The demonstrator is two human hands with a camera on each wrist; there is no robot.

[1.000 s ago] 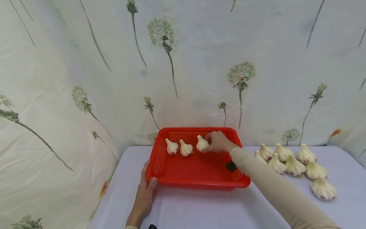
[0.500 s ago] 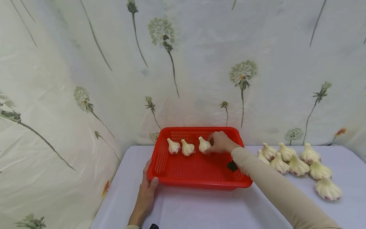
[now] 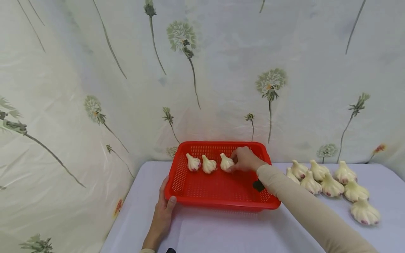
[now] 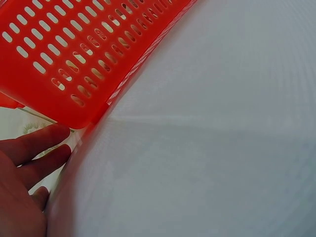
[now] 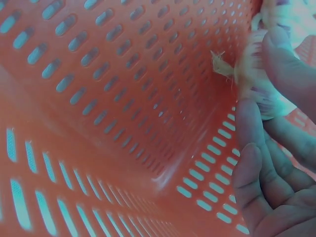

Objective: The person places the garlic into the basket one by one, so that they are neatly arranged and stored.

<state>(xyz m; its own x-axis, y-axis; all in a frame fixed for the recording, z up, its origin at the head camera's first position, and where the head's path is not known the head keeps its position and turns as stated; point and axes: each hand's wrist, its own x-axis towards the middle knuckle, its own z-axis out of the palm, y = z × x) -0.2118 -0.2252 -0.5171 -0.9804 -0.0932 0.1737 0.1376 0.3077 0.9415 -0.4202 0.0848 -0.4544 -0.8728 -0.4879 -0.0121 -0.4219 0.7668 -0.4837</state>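
Observation:
In the head view a garlic bulb (image 3: 226, 162) sits at the back of a red perforated plastic basket (image 3: 221, 203). My right hand (image 3: 246, 160) holds it from the right; the right wrist view shows thumb and fingers on either side of the garlic bulb (image 5: 256, 74), its dry root end facing left. Two more garlic bulbs lie to its left, one in the middle (image 3: 209, 164) and one near the left wall (image 3: 193, 162). My left hand (image 3: 162, 211) grips the basket's front left corner, thumb at the rim. Some outstretched left fingers (image 4: 47, 160) show below the basket in the left wrist view.
Several garlic bulbs (image 3: 332, 185) stand grouped on the white-covered table (image 3: 227, 232), right of the basket and beyond my right sleeve (image 3: 303, 207). A dandelion-print curtain (image 3: 218, 88) hangs close behind the basket and along the left side.
The head view has shifted slightly, so everything sits a little further right. My right hand stays at the same garlic bulb at the back, and my left hand keeps its place at the corner.

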